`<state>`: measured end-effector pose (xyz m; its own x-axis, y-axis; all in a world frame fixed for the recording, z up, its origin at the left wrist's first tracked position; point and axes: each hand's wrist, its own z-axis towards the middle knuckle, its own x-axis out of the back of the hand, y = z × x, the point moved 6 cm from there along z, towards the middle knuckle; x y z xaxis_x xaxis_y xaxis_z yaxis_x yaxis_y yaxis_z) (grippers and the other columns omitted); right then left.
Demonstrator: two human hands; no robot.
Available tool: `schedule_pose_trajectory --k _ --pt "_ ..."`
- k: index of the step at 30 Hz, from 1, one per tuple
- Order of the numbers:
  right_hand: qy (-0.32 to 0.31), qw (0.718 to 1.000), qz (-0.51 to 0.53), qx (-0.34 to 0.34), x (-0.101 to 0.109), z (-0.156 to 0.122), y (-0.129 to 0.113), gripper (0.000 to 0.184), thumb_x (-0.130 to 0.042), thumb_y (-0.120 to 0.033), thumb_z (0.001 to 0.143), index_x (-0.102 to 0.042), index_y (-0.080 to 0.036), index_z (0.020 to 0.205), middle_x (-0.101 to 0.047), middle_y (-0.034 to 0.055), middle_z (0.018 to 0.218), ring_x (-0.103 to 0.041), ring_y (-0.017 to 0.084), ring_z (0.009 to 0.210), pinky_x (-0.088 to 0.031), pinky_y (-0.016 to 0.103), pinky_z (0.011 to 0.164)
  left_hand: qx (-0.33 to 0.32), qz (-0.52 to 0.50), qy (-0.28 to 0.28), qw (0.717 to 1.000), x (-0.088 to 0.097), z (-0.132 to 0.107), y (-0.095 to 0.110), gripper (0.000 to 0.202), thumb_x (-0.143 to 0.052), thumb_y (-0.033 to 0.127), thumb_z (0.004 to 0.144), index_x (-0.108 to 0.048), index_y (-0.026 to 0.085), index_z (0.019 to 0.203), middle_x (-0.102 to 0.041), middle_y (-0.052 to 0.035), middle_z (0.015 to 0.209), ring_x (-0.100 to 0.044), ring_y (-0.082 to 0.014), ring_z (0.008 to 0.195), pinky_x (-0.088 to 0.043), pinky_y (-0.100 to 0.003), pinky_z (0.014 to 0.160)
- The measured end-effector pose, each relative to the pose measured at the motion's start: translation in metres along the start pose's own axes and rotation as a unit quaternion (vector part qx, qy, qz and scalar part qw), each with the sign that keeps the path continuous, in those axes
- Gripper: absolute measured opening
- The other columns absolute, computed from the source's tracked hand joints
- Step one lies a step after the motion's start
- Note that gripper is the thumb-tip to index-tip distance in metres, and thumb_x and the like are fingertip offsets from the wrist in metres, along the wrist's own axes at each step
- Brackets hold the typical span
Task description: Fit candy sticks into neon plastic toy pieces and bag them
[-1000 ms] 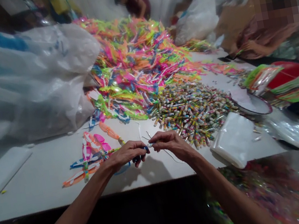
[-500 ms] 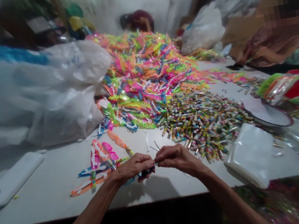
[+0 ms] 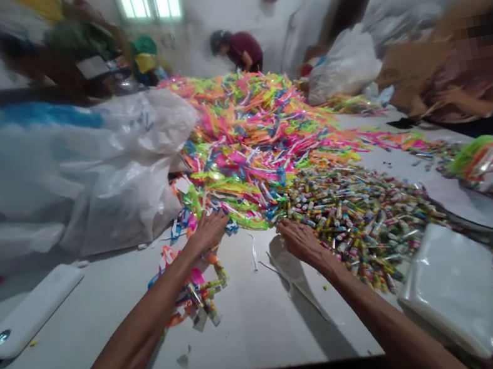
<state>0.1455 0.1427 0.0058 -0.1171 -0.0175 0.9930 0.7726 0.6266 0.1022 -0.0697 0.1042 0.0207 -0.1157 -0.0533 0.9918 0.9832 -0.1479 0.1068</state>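
My left hand (image 3: 210, 226) reaches to the near edge of a big heap of bright plastic pieces (image 3: 239, 141) in pink, orange, green and blue. Its fingers are stretched out against the heap, and nothing shows in them. At the left edge of a pile of small multicoloured tubes (image 3: 361, 215) is my right hand (image 3: 299, 240), fingers curled together and pointing down; what they grip, if anything, is hidden. Below my left forearm lies a small group of plastic pieces with tubes (image 3: 201, 294), partly covered by the arm. Thin white strips (image 3: 292, 278) lie between my hands.
White plastic sacks (image 3: 127, 186) stand at left, behind a white box-shaped device (image 3: 34, 308) with a cable. On the right are a stack of clear bags (image 3: 450, 288) and a round tray (image 3: 479, 207). One person (image 3: 244, 48) bends at the back; another (image 3: 464, 95) sits right.
My hands have parted from their meeting point near the table's front. Both have moved forward, the left to the plastic heap and the right to the tubes. The view has tilted upward.
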Motion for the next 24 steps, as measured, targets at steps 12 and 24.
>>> schedule_pose_trajectory --k 12,24 --pt "-0.01 0.996 0.034 -0.084 0.009 -0.001 -0.001 0.025 -0.043 -0.026 0.083 -0.057 -0.021 0.103 -0.064 0.0074 0.093 -0.059 0.021 0.087 -0.033 0.027 0.061 -0.017 -0.135 0.11 0.985 0.029 -0.005 0.053 0.015 -0.046 0.013 0.079 -0.056 0.016 0.09 -0.061 -0.0048 0.081 -0.057 -0.0178 0.074 -0.043 -0.029 0.07" --pt "0.046 0.94 0.322 -0.105 0.023 -0.024 -0.006 0.013 -0.051 -0.023 0.076 -0.061 -0.016 0.082 -0.062 0.0059 0.083 -0.056 0.015 0.069 -0.037 0.024 0.058 0.281 -0.805 -0.018 0.523 -0.014 -0.08 0.086 0.009 -0.049 0.021 0.067 -0.054 0.015 0.071 -0.057 -0.0015 0.065 -0.055 -0.013 0.051 -0.042 -0.023 0.045"
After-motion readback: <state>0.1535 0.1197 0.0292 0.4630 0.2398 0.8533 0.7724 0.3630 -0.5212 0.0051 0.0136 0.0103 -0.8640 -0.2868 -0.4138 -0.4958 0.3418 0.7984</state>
